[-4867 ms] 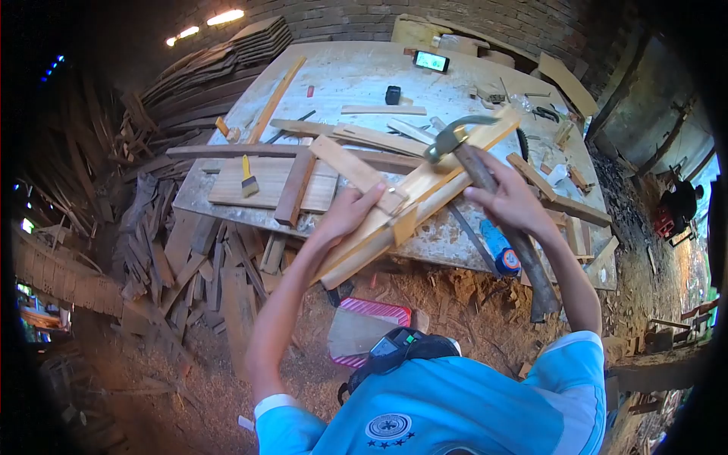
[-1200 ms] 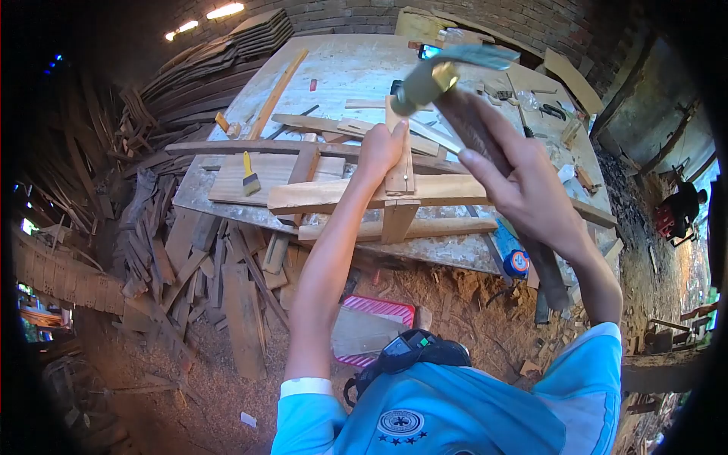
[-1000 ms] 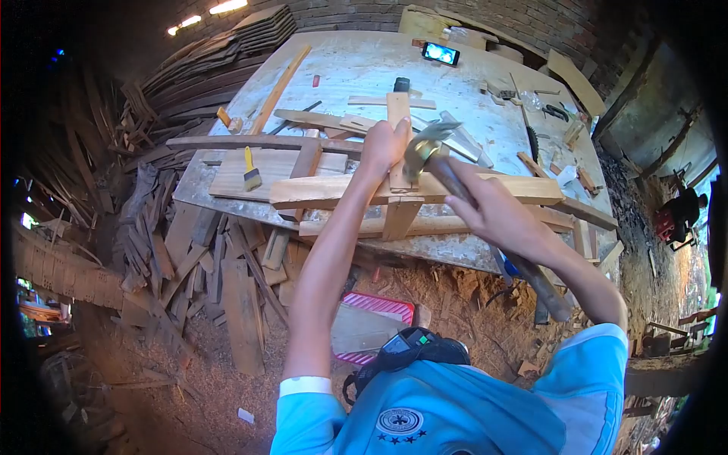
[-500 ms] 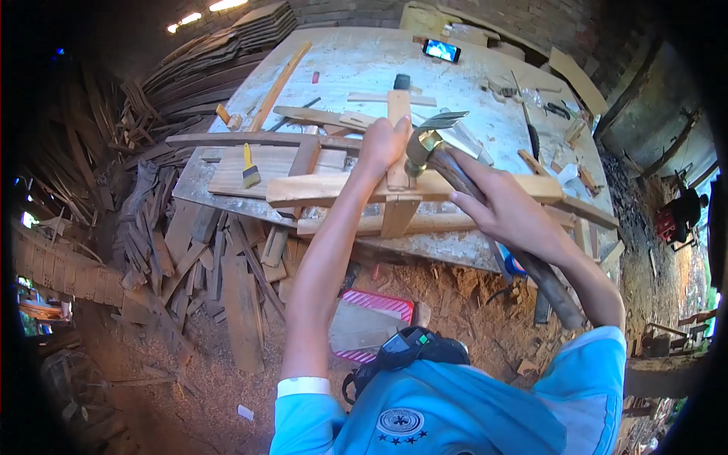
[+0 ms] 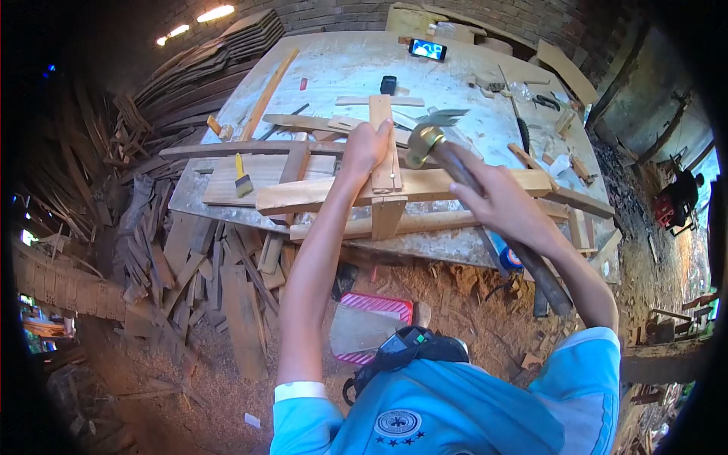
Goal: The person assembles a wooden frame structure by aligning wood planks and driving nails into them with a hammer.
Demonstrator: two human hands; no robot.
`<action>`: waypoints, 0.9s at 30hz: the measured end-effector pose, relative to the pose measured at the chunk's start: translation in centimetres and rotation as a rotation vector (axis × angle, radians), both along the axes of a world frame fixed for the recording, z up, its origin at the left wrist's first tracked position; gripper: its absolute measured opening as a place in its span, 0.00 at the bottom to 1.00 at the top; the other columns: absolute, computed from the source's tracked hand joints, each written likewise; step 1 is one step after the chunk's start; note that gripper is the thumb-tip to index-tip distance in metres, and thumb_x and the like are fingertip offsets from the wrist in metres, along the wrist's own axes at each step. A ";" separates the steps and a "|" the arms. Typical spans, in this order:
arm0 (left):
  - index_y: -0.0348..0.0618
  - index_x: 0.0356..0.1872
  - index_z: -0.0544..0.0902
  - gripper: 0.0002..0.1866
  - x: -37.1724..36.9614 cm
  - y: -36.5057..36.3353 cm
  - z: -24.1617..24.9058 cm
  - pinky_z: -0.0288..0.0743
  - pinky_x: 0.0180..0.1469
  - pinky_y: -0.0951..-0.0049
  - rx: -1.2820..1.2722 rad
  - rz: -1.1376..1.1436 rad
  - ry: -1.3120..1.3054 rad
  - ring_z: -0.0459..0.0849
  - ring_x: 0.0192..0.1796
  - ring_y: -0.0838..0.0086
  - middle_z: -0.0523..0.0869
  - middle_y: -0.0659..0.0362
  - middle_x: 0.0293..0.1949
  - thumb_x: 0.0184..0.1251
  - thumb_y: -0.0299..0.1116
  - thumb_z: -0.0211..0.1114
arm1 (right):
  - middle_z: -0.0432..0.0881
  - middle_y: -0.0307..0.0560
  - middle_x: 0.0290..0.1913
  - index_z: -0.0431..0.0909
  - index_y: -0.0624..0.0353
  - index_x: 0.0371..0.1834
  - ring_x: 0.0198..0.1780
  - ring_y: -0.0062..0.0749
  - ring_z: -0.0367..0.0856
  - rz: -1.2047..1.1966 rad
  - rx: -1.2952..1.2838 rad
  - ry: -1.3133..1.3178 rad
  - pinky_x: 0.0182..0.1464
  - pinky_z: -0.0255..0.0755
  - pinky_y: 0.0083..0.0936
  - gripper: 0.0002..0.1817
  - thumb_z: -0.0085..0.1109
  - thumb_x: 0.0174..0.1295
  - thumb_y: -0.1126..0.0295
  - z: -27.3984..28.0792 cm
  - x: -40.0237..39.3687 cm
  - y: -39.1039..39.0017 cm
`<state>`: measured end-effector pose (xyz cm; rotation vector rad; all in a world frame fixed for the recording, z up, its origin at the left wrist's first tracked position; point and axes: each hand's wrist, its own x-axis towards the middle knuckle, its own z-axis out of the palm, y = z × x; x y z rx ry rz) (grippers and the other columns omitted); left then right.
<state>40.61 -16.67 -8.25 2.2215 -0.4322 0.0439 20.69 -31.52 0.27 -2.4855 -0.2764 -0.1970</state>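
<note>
My left hand is closed around an upright flat wooden board, which lies across a long pale wooden beam. A small shiny nail head shows near the board's lower end. In my right hand is a claw hammer with a brass-coloured head and a long dark wooden handle. Its head hangs just right of the board, apart from it. Below the joint a short wooden block sticks out toward me, over a second beam.
On the worktable are a yellow-handled paintbrush, a phone, a black tape-measure-like object and pliers. Scrap wood is heaped at the left. A person sits far right.
The hammer head has moved right and slightly up, away from the board's lower end, so the nail head now shows. My left hand keeps its grip. The whole view has shifted slightly.
</note>
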 end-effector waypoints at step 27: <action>0.42 0.66 0.55 0.38 -5.7 6.1 1.3 0.72 0.36 0.77 0.104 -0.361 0.103 0.78 0.32 0.76 0.80 0.55 0.33 0.57 0.38 0.65 | 0.79 0.63 0.39 0.71 0.65 0.52 0.42 0.51 0.79 -1.178 -0.081 -0.080 0.46 0.70 0.38 0.25 0.57 0.49 0.66 -20.4 -16.8 -23.4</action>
